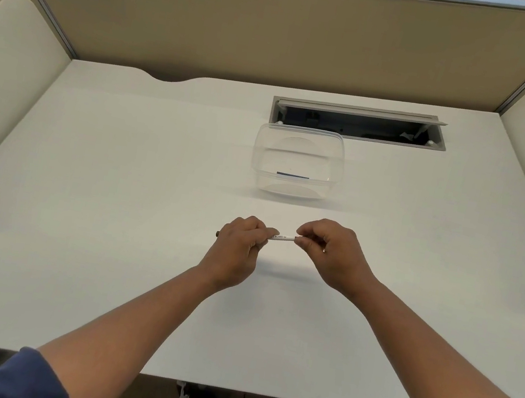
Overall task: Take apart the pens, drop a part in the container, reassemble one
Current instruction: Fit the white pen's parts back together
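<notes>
**White pen held level between two hands, short of the clear container**

White and slim, the pen (280, 237) lies level between both hands above the counter (119, 175), on the near side of the container (297, 163) and well apart from it. Grey print runs along the stretch of barrel that shows between the hands, and a dark tip pokes out past the far side of the left hand (237, 250).

That left hand is curled almost into a fist, knuckles up, fingers wrapped over the barrel with the thumb underneath. Its forearm runs straight up from the near counter edge, with a blue sleeve (22, 377) at the upper arm.

On the other end of the pen, the right hand (332, 248) is closed to a pinch: thumb and forefinger tips meet on the pen's end, the remaining fingers folded in behind them. Its wrist bends slightly inward, and its forearm comes in from the near right.

Clear and plastic, the container stands open on the counter, with a thin dark strip (292, 175) lying inside near its front wall. Just behind the container, a grey cable tray (357, 121) is set into the counter with its lid raised.
</notes>
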Available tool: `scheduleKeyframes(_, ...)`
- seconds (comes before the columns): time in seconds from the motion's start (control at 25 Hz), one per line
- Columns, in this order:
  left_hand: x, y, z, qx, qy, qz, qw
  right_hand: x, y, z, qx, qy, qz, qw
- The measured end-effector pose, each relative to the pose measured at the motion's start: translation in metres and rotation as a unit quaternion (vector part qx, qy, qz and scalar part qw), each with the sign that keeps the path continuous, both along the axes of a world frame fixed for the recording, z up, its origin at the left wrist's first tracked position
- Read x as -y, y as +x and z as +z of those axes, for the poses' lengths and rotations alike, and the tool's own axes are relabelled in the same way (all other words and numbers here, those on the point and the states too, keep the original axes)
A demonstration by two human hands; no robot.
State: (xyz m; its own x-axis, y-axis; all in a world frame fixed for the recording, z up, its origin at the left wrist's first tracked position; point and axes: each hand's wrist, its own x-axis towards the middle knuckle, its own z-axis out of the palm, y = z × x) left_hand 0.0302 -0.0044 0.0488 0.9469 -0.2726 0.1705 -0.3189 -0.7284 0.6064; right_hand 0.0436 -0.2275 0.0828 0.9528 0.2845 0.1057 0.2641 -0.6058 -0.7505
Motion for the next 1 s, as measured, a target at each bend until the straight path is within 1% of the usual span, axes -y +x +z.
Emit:
scheduleKeyframes(0.2, 0.001, 0.001, 0.001, -0.005, -0.001, 0.001, 1.0, -0.003, -0.002, -0.002, -0.021, 0.041, -0.029, 0.999)
scheduleKeyframes(0.36, 0.002, 0.004, 0.005, -0.033, -0.004, 0.005, 0.999, -0.001, -0.001, -0.001, -0.025, 0.05, -0.035, 0.998)
scheduleKeyframes(0.4, 0.001, 0.004, 0.006, -0.043, -0.007, 0.002, 0.999, 0.0, -0.001, -0.001, -0.015, 0.041, -0.028, 0.999)
scheduleKeyframes(0.48, 0.0, 0.004, 0.011, -0.066, -0.002, -0.002, 0.998, 0.003, -0.001, -0.001, 0.033, -0.005, 0.009, 0.999)
scheduleKeyframes(0.56, 0.0, 0.005, 0.017, -0.085, 0.02, -0.017, 0.996, 0.005, -0.001, -0.001, 0.085, -0.053, 0.045, 0.994)
scheduleKeyframes(0.64, 0.0, 0.008, 0.024, -0.096, 0.049, -0.034, 0.994, 0.007, -0.001, 0.0, 0.12, -0.082, 0.058, 0.988)
scheduleKeyframes(0.72, 0.0, 0.012, 0.029, -0.107, 0.065, -0.046, 0.991, 0.007, 0.0, 0.0, 0.144, -0.087, 0.059, 0.984)
scheduleKeyframes(0.8, 0.0, 0.014, 0.031, -0.129, 0.06, -0.059, 0.988, 0.008, 0.001, 0.0, 0.163, -0.089, 0.07, 0.98)
scheduleKeyframes(1.0, -0.002, 0.022, 0.036, -0.231, 0.017, -0.08, 0.969, 0.011, 0.005, 0.002, 0.212, -0.108, 0.103, 0.966)
